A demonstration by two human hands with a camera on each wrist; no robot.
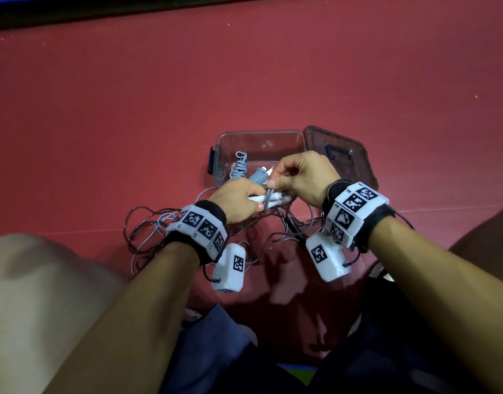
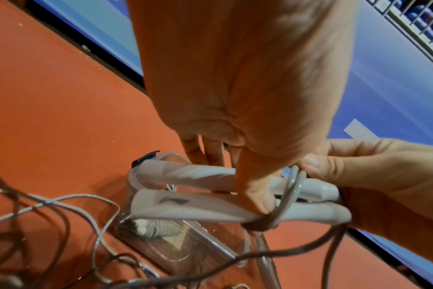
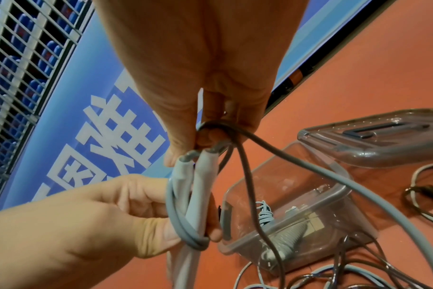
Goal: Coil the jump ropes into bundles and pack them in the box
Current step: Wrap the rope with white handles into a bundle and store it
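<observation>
Right fingers: the right hand (image 1: 304,177) has its thumb and fingertips pinched together on the thin grey rubber cord (image 3: 279,154), at the point where it leaves the handle tips.
Left fingers: the left hand (image 1: 239,199) is curled round the two pale grey plastic jump-rope handles (image 2: 198,197), thumb pressed across them, holding the pair side by side.
Wrap so far: a couple of turns of the cord already circle the paired handles just beside the left thumb; the rest trails down loose.
Loose rope: a tangle of dark and grey cord (image 1: 148,228) lies on the red floor (image 1: 102,123), between the person's knees and the box; how many ropes it holds I cannot tell.
Box: the clear plastic storage box (image 1: 259,136) stands open just beyond the hands, with one finished grey coiled bundle (image 1: 254,173) lying inside it.
Lid: the smoky clear lid with a black handle (image 1: 347,155) rests against the box's right side.
Step in hand: winding the second rope round its own handles, judged barely begun.
Next move: likely the right hand carries the cord round the handles again, keeping it taut, while the left thumb pins each turn.
Risk: slack may let the turns slide off the handle ends.
</observation>
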